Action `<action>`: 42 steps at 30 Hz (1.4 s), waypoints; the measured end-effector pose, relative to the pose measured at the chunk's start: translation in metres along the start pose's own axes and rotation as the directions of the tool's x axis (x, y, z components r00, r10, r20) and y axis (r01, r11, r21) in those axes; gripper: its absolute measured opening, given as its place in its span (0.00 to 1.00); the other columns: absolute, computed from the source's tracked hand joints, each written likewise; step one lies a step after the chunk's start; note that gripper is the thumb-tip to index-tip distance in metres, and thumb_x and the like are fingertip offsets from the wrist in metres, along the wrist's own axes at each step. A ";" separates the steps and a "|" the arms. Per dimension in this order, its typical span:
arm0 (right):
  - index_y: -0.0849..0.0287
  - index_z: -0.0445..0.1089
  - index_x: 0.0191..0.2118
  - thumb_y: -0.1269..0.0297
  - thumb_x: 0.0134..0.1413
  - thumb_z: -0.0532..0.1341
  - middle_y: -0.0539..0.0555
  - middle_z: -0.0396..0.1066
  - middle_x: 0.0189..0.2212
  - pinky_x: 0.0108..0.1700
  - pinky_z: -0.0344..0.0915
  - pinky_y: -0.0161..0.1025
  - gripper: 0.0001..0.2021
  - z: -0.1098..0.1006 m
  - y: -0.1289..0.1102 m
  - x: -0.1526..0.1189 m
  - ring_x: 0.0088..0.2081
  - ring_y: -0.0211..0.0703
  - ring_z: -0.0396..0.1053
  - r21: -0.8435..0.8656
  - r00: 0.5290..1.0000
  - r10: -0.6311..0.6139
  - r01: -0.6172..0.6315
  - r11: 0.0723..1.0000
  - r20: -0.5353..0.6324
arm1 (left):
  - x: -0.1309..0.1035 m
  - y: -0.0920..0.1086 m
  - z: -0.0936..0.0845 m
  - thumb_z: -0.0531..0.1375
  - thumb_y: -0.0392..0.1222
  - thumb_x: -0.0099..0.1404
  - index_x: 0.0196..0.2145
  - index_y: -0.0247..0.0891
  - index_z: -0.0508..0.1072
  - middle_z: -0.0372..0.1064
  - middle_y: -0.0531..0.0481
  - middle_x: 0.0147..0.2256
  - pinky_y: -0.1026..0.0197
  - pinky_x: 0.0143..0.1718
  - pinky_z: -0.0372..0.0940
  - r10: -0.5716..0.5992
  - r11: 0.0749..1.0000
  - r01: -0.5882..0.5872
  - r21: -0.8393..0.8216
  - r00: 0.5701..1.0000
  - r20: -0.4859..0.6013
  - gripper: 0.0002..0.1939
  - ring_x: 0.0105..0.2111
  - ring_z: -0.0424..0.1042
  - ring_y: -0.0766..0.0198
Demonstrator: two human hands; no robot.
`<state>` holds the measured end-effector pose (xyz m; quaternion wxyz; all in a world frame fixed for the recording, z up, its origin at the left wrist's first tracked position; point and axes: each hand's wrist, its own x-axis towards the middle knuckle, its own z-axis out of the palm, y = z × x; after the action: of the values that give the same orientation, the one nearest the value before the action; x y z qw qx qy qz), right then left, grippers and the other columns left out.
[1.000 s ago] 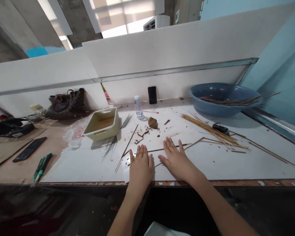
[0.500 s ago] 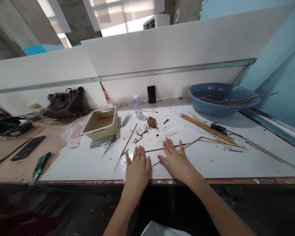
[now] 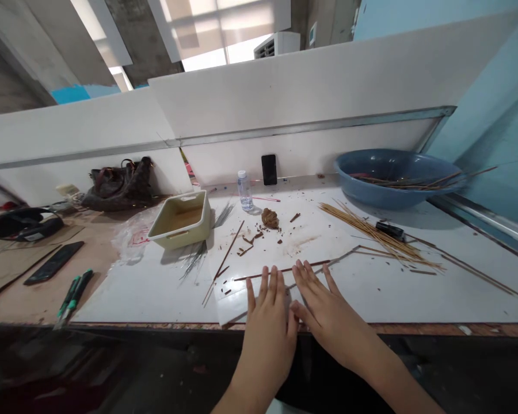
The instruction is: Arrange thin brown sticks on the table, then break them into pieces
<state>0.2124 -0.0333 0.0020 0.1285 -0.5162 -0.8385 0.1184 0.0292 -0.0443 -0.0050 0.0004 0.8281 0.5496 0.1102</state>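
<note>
Palm down near the table's front edge, my left hand (image 3: 270, 310) has its fingers stretched out, their tips at a thin dark brown strip (image 3: 252, 278). Beside it my right hand (image 3: 322, 299) lies flat too, fingertips touching the same strip, its thumb close to the left hand. A thin grey stick (image 3: 343, 256) runs slantwise under the hands. Beyond them a brown lump (image 3: 270, 218) sits among crumbs and small broken pieces. Another thin brown strip (image 3: 231, 250) lies to the left.
A pale green tub (image 3: 181, 238) of brownish liquid, a clear bottle (image 3: 244, 192) and an upright phone (image 3: 269, 169) stand farther back. At right are a bundle of thin sticks (image 3: 362, 224) and a blue basin (image 3: 384, 195). Green-black cutters (image 3: 74, 296) lie left.
My left hand has moved right, closer to my right hand. The brown strip between them now reaches farther left and lies past the fingertips. The view has shifted slightly.
</note>
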 end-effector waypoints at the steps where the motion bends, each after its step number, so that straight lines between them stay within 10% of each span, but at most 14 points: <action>1: 0.66 0.38 0.80 0.46 0.80 0.39 0.61 0.37 0.80 0.80 0.34 0.65 0.37 -0.001 -0.001 0.001 0.81 0.50 0.33 -0.003 1.000 -0.011 0.011 1.000 0.007 | 0.003 0.002 0.002 0.49 0.39 0.79 0.79 0.36 0.49 0.46 0.42 0.78 0.32 0.77 0.45 0.021 1.000 -0.020 -0.016 0.999 0.028 0.34 0.79 0.42 0.48; 10: 0.70 0.45 0.79 0.40 0.78 0.38 0.65 0.40 0.79 0.79 0.32 0.67 0.41 0.003 0.011 0.048 0.80 0.55 0.36 -0.054 0.997 0.066 -0.064 0.996 0.042 | 0.039 0.003 0.009 0.48 0.36 0.76 0.75 0.25 0.59 0.53 0.34 0.75 0.33 0.78 0.41 -0.105 0.994 0.107 -0.014 0.991 0.082 0.32 0.77 0.50 0.47; 19: 0.62 0.44 0.80 0.45 0.80 0.40 0.62 0.46 0.78 0.79 0.37 0.67 0.35 0.003 0.007 -0.002 0.79 0.54 0.43 -0.018 0.999 -0.013 0.014 1.000 0.031 | -0.004 -0.003 0.003 0.46 0.42 0.82 0.79 0.36 0.49 0.46 0.42 0.77 0.27 0.77 0.40 -0.033 0.996 0.036 -0.080 0.999 0.033 0.32 0.78 0.45 0.50; 42: 0.62 0.50 0.79 0.50 0.80 0.41 0.64 0.46 0.78 0.77 0.33 0.72 0.33 -0.001 0.020 0.050 0.80 0.55 0.40 -0.081 0.995 0.060 -0.054 0.995 0.076 | 0.047 -0.012 0.002 0.45 0.44 0.82 0.75 0.29 0.59 0.53 0.37 0.75 0.25 0.76 0.39 -0.135 0.990 0.139 -0.038 0.986 0.096 0.30 0.77 0.49 0.47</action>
<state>0.2079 0.0204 0.0007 0.0715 -0.5394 -0.8319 0.1092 0.0357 0.0032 0.0005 0.0521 0.7924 0.6021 0.0833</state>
